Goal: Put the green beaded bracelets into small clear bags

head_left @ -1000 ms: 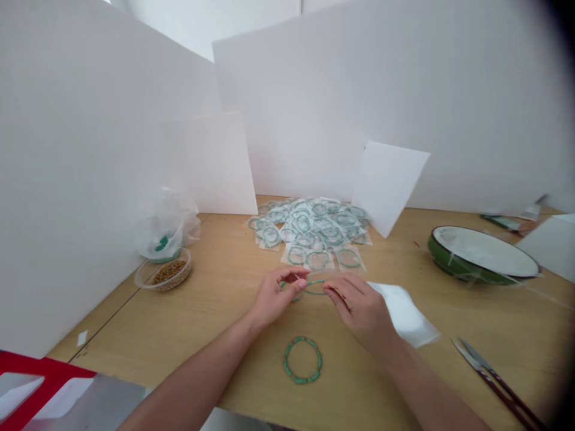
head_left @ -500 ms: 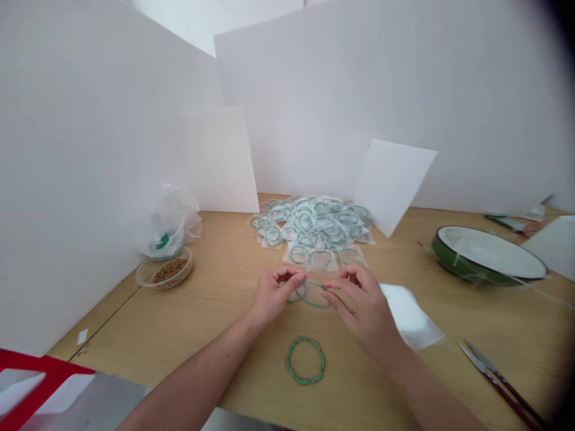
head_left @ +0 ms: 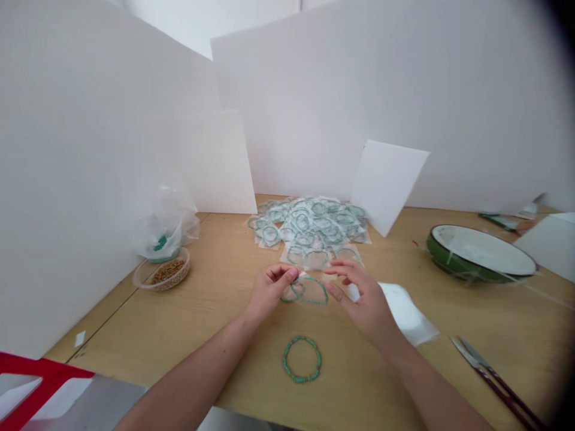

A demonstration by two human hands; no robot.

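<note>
My left hand [head_left: 268, 291] pinches a green bead bracelet [head_left: 309, 291] at its left end, just above the wooden table [head_left: 224, 323]. My right hand [head_left: 363, 297] sits right of the bracelet with fingers spread and curled over a clear small bag, touching it. A second green bead bracelet [head_left: 302, 358] lies flat on the table nearer to me, between my forearms. A white stack of small bags [head_left: 406, 312] lies under and right of my right hand.
A pile of bagged bracelets [head_left: 312, 230] lies at the back centre. A tub of brown beads [head_left: 165, 273] and a plastic bag [head_left: 165, 224] stand left. A green enamel basin [head_left: 478, 254] sits right, scissors [head_left: 489, 378] front right. White boards wall the desk.
My right hand let go of the bracelet's right end and opened over a clear bag. The bracelet now hangs from my left hand's pinch, lower toward the table.
</note>
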